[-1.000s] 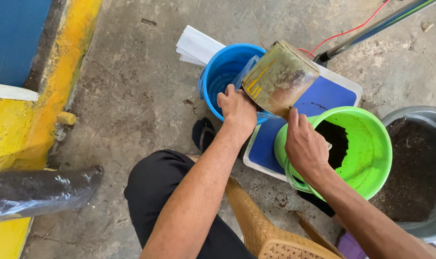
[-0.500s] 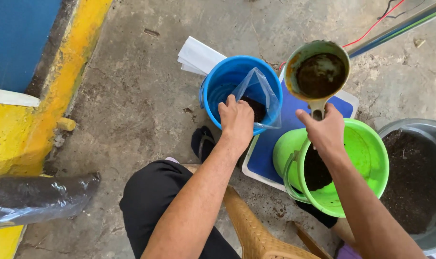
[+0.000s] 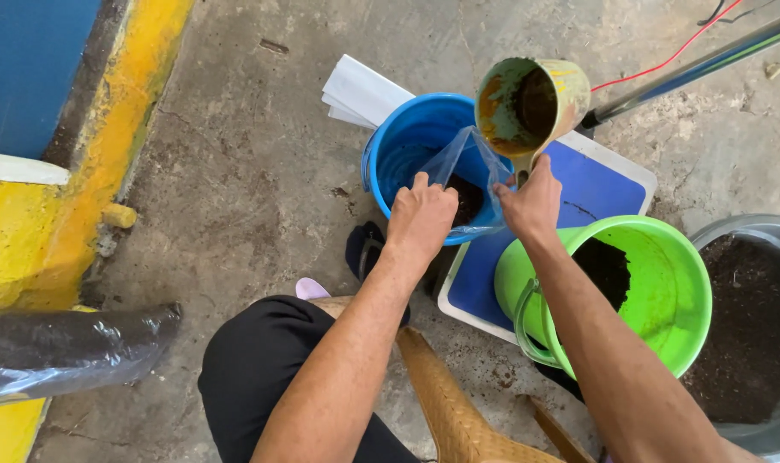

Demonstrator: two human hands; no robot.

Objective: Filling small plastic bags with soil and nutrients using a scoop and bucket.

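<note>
Soil scoop [image 3: 531, 105] gripped in right hand [image 3: 534, 204], tilted over clear bag [image 3: 467, 167]; left hand [image 3: 421, 216] pinches bag open inside blue bucket [image 3: 407, 146].

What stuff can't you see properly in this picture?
- Head view: the bottom of the round blue plastic bucket, hidden by the clear plastic bag and the left hand.
- The grey metal tub of dark soil, cut off by the right edge.
- The right hand hides its grip on the dirty yellow-green scoop cup.
</note>
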